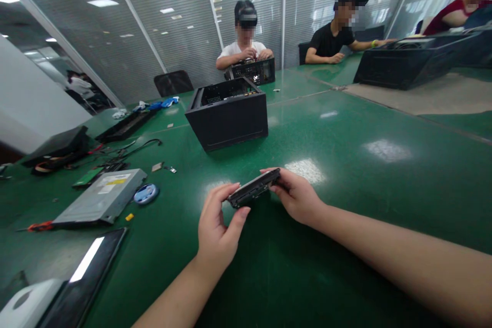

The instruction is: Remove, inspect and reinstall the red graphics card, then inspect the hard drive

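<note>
Above the green tabletop I hold a hard drive [254, 189], a flat dark block with a pale top face and an uneven, notched edge towards me. It is tilted, its right end higher. My left hand [219, 220] grips the left end, fingers on top and thumb below the near corner. My right hand [298, 195] pinches the right end between thumb and fingers. The underside of the drive is hidden. Beyond my hands an open black computer case [234, 120] stands on the table.
On the left lie a silver optical drive [103, 197], a red-handled screwdriver [40, 226], a round blue container [146, 193], a dark flat panel [92, 271] and loose cables [126, 148]. Across the table, a person [246, 46] works inside another case; more people sit right, near a large black case [407, 64].
</note>
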### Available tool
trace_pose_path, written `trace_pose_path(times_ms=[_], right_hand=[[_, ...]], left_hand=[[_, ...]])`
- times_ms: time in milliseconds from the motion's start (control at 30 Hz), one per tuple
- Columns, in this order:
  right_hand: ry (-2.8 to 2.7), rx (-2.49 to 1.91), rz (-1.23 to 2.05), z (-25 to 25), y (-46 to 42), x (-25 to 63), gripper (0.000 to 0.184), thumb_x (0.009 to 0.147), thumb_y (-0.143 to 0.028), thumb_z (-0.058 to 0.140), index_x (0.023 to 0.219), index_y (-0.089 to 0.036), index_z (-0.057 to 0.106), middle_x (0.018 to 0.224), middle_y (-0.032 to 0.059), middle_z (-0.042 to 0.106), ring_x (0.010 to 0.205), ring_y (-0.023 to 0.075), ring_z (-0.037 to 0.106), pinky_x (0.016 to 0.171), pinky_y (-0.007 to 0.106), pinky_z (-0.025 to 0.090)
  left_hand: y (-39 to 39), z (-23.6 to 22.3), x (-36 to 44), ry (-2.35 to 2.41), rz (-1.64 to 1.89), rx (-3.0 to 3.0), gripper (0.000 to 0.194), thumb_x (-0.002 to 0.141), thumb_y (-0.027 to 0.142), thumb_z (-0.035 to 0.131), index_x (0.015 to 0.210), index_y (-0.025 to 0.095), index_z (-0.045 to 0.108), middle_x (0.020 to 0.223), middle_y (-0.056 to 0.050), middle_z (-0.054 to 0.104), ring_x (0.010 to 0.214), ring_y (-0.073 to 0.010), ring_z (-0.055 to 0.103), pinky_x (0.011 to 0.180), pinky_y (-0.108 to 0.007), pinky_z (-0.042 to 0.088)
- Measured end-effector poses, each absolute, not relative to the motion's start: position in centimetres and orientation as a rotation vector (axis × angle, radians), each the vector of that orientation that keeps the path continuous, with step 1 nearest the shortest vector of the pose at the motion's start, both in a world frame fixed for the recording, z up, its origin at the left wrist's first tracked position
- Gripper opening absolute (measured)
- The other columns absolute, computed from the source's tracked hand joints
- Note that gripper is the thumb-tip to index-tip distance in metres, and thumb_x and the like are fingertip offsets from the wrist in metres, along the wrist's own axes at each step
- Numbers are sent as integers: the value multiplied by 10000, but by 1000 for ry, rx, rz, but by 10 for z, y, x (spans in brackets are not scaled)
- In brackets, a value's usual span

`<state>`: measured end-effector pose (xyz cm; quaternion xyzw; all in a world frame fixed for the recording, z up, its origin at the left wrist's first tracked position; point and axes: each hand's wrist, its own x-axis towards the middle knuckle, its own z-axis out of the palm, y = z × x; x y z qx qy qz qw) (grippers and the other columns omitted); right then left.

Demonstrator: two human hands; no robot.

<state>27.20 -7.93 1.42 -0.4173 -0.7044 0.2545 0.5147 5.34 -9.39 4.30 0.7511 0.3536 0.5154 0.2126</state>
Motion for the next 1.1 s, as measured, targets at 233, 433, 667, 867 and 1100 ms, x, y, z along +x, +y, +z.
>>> trace_pose_path(times_ms=[233, 433, 667, 867, 1100], right_hand=[[-1651, -1015, 685, 6, -79, 269, 373, 895, -111, 529, 1242, -235, 586, 1175, 79, 683, 1104, 234, 659, 985, 436, 523], [-1650, -982, 718, 5, -81, 267, 384, 907, -116, 524, 1259, -260, 577, 1200, 68, 682, 1131, 224, 655, 1009, 437, 516], [-1684, -993, 665, 12, -85, 269, 391, 907, -110, 512, 1267, -248, 576, 1175, 69, 701, 1090, 214, 671, 971, 424, 533], [-1692, -970, 634, 13, -85, 269, 386, 908, -111, 518, 1259, -259, 576, 1192, 60, 696, 1118, 212, 661, 988, 424, 526], [-1742, -960, 522, 17, -86, 270, 358, 900, -77, 508, 1203, -249, 587, 1167, 54, 697, 1111, 193, 652, 989, 397, 516]], left_hand=[[-93, 40, 52, 956, 1420, 2081, 276, 925, 210, 567, 1195, 254, 606, 1170, -67, 592, 1119, -232, 565, 978, -399, 458], [-95, 45, 55, 951, 1382, 2114, 289, 891, 163, 620, 1169, 242, 609, 1128, -58, 611, 1083, -209, 582, 951, -365, 467], [-98, 47, 55, 916, 1394, 2129, 255, 882, 147, 622, 1126, 221, 627, 1092, -67, 632, 1048, -219, 599, 918, -376, 486], [-98, 48, 56, 915, 1413, 2160, 250, 881, 141, 618, 1120, 217, 626, 1075, -67, 638, 1026, -214, 609, 906, -364, 484], [-96, 45, 53, 889, 1433, 2184, 299, 861, 120, 648, 1140, 227, 633, 1092, -58, 651, 1030, -206, 614, 915, -356, 479]])
